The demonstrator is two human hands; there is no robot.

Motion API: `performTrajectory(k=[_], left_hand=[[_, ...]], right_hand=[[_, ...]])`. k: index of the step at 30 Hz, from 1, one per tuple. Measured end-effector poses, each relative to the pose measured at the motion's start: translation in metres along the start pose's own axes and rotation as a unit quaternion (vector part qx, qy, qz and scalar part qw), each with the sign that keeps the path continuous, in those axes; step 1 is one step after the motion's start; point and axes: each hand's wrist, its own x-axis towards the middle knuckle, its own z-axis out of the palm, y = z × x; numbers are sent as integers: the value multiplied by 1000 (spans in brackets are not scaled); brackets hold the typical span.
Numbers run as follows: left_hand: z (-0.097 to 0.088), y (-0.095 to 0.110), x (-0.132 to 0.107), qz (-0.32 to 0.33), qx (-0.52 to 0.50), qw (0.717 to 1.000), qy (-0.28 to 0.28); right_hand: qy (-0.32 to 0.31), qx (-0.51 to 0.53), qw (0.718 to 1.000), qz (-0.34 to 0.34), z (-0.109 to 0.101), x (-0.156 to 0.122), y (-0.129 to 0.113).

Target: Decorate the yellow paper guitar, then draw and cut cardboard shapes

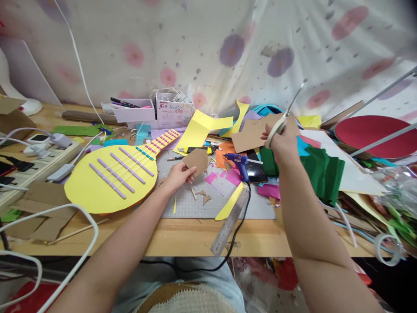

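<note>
My left hand pinches a small piece of brown cardboard, cut with angled edges, over the grey cutting mat. My right hand is raised at the right, closed round the pale handles of a pair of scissors, whose blades point up and away. Behind that hand is a larger sheet of brown cardboard; I cannot tell whether the fingers touch it. Between my hands lies a blue glue gun. A yellow paper guitar-like shape with purple strips rests left of my left hand.
A metal ruler and the glue gun's black cable cross the table's front edge. White boxes stand at the back. Green crepe paper and a tape roll lie at right, a power strip at left.
</note>
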Motion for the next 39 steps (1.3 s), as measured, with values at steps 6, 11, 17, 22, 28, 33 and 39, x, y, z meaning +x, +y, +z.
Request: performTrajectory(k=[6,11,17,22,28,33,39], left_hand=[[-4,-2,6,27,-22,997,63],[-7,1,9,40,-91,986,132],[1,3,5,-11,-234,965,118],[5,-1,3,-51,-288,954,61],[7,5,-1,-60,-310,947,59],[11,6,-5,-19,-263,961,86],[18,0,-9,8,-260,963,70]], right_hand=[[-285,30,958,26,52,-100,-28],[-388,-72,919,-2,66,-127,-19],[-377,-226,898,-19,64,-121,-13],[-435,-118,893,10,73,-130,-14],[-526,111,837,98,85,-142,-17],[-539,125,823,129,83,-144,-15],[-513,127,838,133,83,-146,-15]])
